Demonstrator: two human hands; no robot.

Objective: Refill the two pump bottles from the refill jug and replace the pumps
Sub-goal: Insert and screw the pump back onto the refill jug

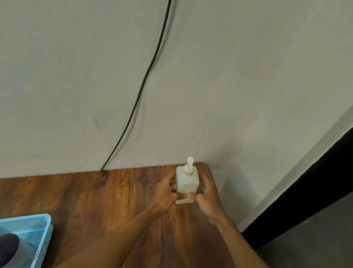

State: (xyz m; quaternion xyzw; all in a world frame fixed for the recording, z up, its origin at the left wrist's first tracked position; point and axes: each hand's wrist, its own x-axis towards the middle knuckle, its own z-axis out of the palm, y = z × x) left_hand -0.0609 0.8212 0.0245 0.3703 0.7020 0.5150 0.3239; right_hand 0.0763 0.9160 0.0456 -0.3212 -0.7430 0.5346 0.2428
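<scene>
Both hands are closed on the pump bottle (187, 180): the left hand (163, 191) is wrapped round its lower left side and the right hand (207, 196) round its lower right side, with the fingers curled against the body. The bottle is held upright at the far right corner of the table (102, 202), close to the wall, and its pump (189, 165) is seated on the neck. Whether the base touches the wood cannot be told.

The step in hand is judged to be the opening of this bottle. It is best done with the body pinned low by one hand while the collar, not the nozzle, is turned by the other, and with the bottle kept upright so that nothing is spilled.

At the near left edge of the table a blue basket (45, 229) is seen, with a dark bottle (4, 245) capped in white inside it. Whether that is the refill jug cannot be told.
</scene>
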